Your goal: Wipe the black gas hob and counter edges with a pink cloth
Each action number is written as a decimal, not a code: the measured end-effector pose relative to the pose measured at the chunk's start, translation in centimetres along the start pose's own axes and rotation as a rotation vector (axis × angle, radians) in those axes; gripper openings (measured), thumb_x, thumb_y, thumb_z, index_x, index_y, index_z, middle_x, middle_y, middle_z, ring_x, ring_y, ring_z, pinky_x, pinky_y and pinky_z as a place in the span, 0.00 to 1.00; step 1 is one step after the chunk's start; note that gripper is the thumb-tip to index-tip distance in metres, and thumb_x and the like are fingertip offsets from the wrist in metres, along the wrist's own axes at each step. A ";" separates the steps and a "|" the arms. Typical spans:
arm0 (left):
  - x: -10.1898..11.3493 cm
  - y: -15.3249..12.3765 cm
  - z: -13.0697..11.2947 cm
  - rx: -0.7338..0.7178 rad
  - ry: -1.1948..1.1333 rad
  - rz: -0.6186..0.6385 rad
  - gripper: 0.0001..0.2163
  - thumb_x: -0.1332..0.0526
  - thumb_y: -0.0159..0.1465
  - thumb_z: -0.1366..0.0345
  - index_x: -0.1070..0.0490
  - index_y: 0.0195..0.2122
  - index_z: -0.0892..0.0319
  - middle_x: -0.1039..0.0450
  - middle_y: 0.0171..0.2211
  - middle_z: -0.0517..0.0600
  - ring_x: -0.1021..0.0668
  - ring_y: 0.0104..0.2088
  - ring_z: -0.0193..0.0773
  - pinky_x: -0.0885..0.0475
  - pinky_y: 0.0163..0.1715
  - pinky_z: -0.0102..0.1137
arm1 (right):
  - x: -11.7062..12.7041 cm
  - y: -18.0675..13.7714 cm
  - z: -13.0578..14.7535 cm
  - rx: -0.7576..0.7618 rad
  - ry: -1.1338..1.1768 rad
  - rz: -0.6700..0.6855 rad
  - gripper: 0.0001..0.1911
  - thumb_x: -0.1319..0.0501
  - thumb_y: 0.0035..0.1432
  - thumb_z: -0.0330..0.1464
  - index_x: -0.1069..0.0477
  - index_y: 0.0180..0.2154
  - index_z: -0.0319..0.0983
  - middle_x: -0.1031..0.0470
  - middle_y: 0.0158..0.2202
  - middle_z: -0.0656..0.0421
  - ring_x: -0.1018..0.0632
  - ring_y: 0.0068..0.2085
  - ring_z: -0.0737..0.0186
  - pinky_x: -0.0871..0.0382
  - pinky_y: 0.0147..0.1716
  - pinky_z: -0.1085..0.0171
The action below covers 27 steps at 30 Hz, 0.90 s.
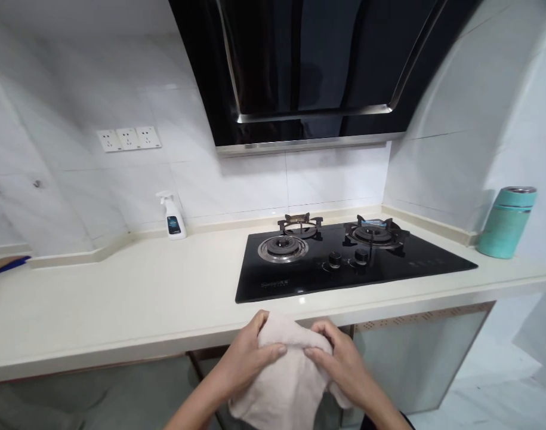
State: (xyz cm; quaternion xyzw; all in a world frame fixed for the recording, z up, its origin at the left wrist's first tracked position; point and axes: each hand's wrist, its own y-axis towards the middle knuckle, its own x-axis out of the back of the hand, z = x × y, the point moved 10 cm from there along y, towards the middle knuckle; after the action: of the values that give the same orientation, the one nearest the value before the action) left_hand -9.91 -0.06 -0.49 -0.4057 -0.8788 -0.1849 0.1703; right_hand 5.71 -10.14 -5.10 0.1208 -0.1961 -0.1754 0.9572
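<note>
Both hands hold a pale pink cloth in front of the counter's front edge. My left hand is closed on its left side, thumb lying over the fabric. On the other side my right hand grips the cloth with thumb and fingers. The fabric is bunched between the hands and hangs down below them. Just beyond, a black gas stove is set in the counter. Its left burner has no pot support on it; one pot support stands behind that burner, near the wall.
A white spray bottle stands against the wall on the pale countertop. At the right end is a teal flask. A black range hood overhangs the stove. Something blue and brown lies at the far left.
</note>
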 end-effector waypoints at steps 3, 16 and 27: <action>1.2 2.8 -1.6 -0.047 0.054 -0.097 0.23 0.31 0.60 0.52 0.32 0.53 0.55 0.23 0.49 0.52 0.21 0.49 0.49 0.26 0.50 0.40 | 3.0 2.0 2.0 0.055 -0.026 -0.108 0.14 0.38 0.61 0.42 0.29 0.47 0.44 0.23 0.44 0.59 0.23 0.45 0.56 0.32 0.44 0.60; -4.2 7.9 -1.7 -0.215 0.936 -0.011 0.40 0.26 0.55 0.43 0.34 0.67 0.46 0.59 0.78 0.58 0.55 0.75 0.71 0.51 0.67 0.68 | 14.4 7.3 -3.7 0.301 -0.605 -0.532 0.18 0.47 0.68 0.44 0.24 0.40 0.41 0.20 0.42 0.50 0.22 0.46 0.50 0.30 0.50 0.51; -15.4 10.6 -4.9 -0.443 1.077 -0.017 0.35 0.31 0.63 0.47 0.38 0.70 0.43 0.43 0.72 0.62 0.39 0.68 0.76 0.43 0.60 0.67 | 18.6 4.1 -7.8 -0.080 -0.701 -0.735 0.34 0.58 0.71 0.52 0.17 0.42 0.44 0.16 0.38 0.51 0.19 0.36 0.46 0.33 0.33 0.54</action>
State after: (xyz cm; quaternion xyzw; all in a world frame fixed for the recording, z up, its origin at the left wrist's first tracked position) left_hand 8.43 -5.94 -1.18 -0.2733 -0.6118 -0.5460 0.5028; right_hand 26.12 -12.29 -4.67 0.0790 -0.4433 -0.5379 0.7127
